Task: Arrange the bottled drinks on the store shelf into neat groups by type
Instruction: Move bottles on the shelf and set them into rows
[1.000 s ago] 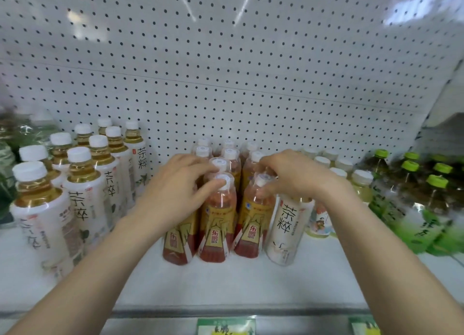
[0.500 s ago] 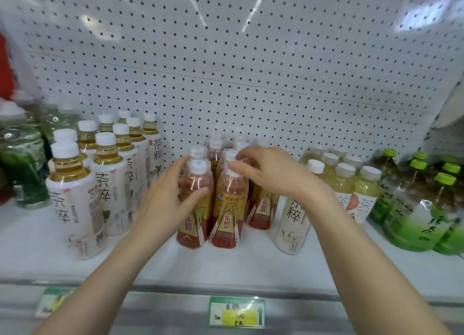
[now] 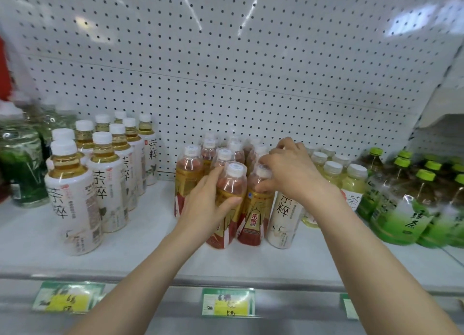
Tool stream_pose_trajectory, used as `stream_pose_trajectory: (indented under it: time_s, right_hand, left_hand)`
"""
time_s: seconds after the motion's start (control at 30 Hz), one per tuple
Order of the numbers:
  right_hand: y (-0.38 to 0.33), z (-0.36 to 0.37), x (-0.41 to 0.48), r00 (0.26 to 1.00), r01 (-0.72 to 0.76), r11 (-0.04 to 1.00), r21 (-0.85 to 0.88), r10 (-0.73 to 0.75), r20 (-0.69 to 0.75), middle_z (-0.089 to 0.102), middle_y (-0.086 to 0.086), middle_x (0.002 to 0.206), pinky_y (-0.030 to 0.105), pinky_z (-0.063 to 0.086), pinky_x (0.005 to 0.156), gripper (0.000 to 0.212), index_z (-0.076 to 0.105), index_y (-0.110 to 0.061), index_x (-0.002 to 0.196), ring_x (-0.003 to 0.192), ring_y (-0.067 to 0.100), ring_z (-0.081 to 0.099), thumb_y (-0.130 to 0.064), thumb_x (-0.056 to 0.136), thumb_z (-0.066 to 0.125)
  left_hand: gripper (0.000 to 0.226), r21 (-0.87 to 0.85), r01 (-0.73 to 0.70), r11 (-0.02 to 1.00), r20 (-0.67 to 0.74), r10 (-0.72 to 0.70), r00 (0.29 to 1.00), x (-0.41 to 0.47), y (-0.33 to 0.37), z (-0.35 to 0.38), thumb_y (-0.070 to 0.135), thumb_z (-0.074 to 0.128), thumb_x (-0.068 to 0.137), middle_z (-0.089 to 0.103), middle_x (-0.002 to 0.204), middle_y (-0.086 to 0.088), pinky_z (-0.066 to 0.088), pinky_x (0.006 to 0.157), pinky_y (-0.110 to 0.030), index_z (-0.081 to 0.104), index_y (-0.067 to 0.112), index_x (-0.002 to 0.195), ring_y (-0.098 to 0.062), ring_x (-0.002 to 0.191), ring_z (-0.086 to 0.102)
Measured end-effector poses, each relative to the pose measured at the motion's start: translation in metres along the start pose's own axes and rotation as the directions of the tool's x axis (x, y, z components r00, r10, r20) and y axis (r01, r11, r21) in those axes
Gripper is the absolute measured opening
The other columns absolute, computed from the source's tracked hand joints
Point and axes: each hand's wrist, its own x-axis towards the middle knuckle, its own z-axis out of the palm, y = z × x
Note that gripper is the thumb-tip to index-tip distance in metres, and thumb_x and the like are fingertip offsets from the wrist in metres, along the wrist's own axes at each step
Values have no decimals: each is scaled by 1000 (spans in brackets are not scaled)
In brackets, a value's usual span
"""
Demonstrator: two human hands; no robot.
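A cluster of red-and-gold labelled bottles with white caps stands mid-shelf. My left hand [image 3: 204, 204] grips the front red bottle [image 3: 232, 181] around its body. My right hand [image 3: 292, 172] pinches the neck of the red bottle [image 3: 256, 216] beside it, fingers curled over the cap. A white-labelled tea bottle [image 3: 285, 216] stands just right of these, under my right wrist. More white-labelled tea bottles [image 3: 100, 181] form a group at the left. Pale yellow-green tea bottles [image 3: 351, 181] stand behind my right hand.
Green-capped green tea bottles [image 3: 406, 209] fill the right end of the shelf [image 3: 150, 246]. Dark green bottles [image 3: 22, 163] stand at the far left. A white pegboard [image 3: 226, 70] backs the shelf. Price tags [image 3: 227, 302] hang on the front rail.
The view has shifted, so the bottles sit further right in frame. My left hand has closed around the front red bottle, and my right hand has dropped onto the neighbouring bottle's neck.
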Motion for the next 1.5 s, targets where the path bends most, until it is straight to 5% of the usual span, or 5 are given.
stream_pose_trajectory:
  time_s: [0.4, 0.8, 1.07, 1.2, 1.5]
  right_hand:
    - [14, 13, -8, 998, -8, 989, 151, 17, -62, 55, -2, 134, 40, 27, 109, 67, 53, -25, 138, 132, 24, 33, -58, 81, 66]
    - [22, 63, -21, 924, 57, 980, 188, 19, -382, 71, 2, 117, 51, 14, 118, 61, 70, -16, 119, 136, 34, 43, -62, 80, 59]
    - [21, 41, -24, 970, 11, 983, 184, 34, -239, 60, -3, 136, 47, -1, 121, 70, 47, -28, 141, 147, 23, 21, -67, 83, 57]
    - [19, 29, -15, 994, -12, 991, 135, 26, -104, 56, -2, 140, 58, 7, 118, 70, 47, -27, 142, 146, 24, 23, -67, 84, 54]
    - [20, 19, -13, 999, -7, 985, 174, 13, -33, 56, 6, 135, 55, 21, 113, 71, 43, -30, 145, 136, 23, 32, -53, 83, 68]
  left_hand:
    - [71, -7, 89, 996, -268, -87, 960, -3, -25, -26, 59, 42, 94, 24, 157, 1, 22, 114, -35, 19, 27, 153, -15, 144, 23]
    - [72, -327, 221, 919, 83, -205, 975, 7, -49, 17, 79, 29, 86, 39, 150, 5, 38, 110, -51, 7, 52, 149, -17, 138, 38]
    - [66, -111, 57, 992, -181, -77, 980, -5, -12, 2, 57, 37, 97, 22, 153, 15, 16, 109, -16, 13, 36, 154, 13, 137, 16]
    - [69, 157, -210, 965, 64, 202, 977, 10, 12, -17, 46, 52, 96, 45, 145, 4, 34, 105, -28, 19, 30, 155, -11, 131, 42]
    - [62, -98, 4, 995, 80, 3, 997, 22, 13, -16, 37, 74, 80, 56, 135, 11, 47, 101, -41, 47, 34, 137, -9, 121, 54]
